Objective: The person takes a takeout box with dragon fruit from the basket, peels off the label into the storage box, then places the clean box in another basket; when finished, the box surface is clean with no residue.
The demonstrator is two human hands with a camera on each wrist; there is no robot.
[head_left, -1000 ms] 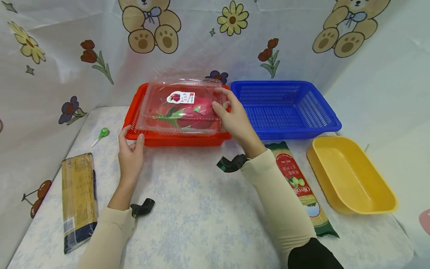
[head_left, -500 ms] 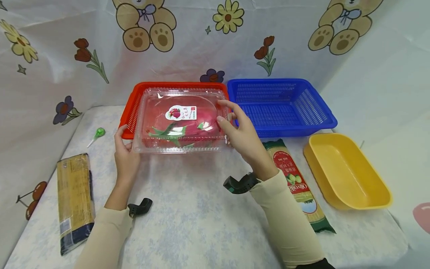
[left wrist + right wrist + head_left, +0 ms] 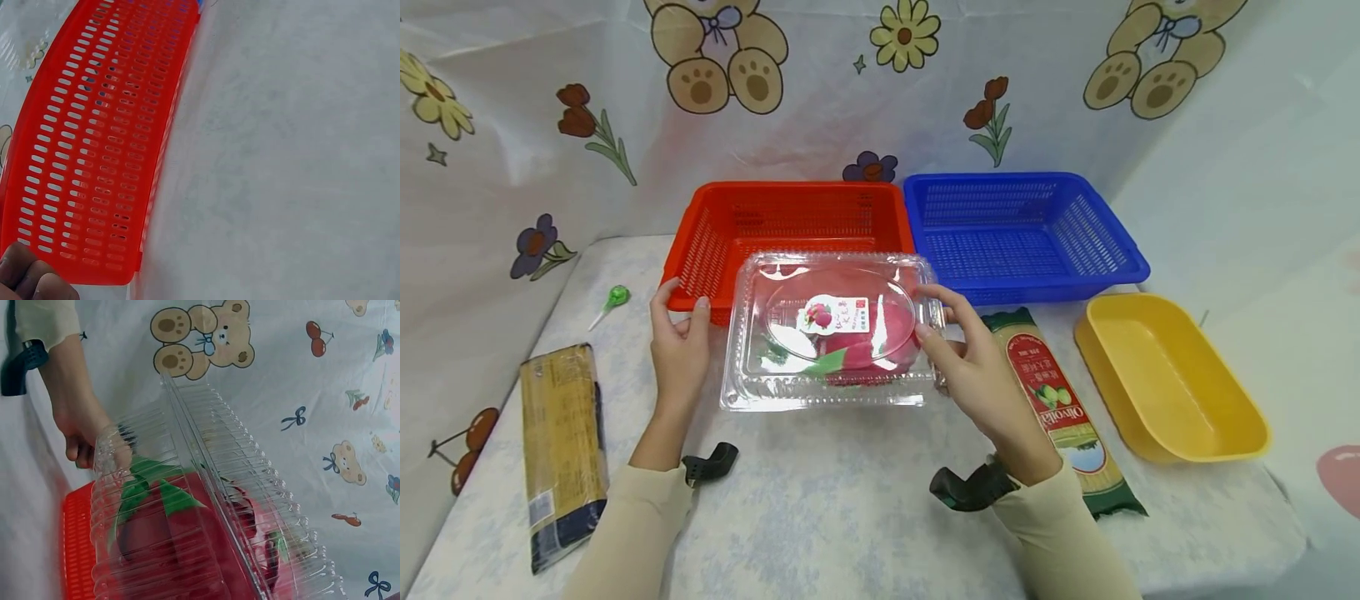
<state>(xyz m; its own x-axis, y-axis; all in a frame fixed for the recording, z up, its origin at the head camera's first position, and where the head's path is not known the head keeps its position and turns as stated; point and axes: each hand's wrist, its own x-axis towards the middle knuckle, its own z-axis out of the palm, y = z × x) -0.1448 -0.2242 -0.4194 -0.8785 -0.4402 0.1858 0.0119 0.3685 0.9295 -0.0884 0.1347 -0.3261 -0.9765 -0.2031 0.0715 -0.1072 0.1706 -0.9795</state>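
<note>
A clear plastic clamshell box [image 3: 831, 333] with a white dragon fruit label holds red dragon fruit [image 3: 187, 550] with green leaf tips. My right hand [image 3: 992, 375] pinches its right edge, and the box hangs tilted in front of the red basket [image 3: 801, 192]. That basket has slotted walls and nothing visible inside, though the box covers part of its front. At its near left corner my left hand [image 3: 679, 358] grips the rim. In the left wrist view, curled fingers [image 3: 37, 278] show beside the basket corner.
A blue basket [image 3: 1022, 287] stands right of the red one. A yellow tub [image 3: 1172, 375] and a green-ended pasta packet [image 3: 1067, 408] lie at the right. On the left are a green lollipop [image 3: 617, 296] and a yellow-brown noodle packet [image 3: 563, 442].
My right hand has lifted the clamshell box out of the red basket and brought it nearer and slightly right. The left hand stays at the basket corner.
</note>
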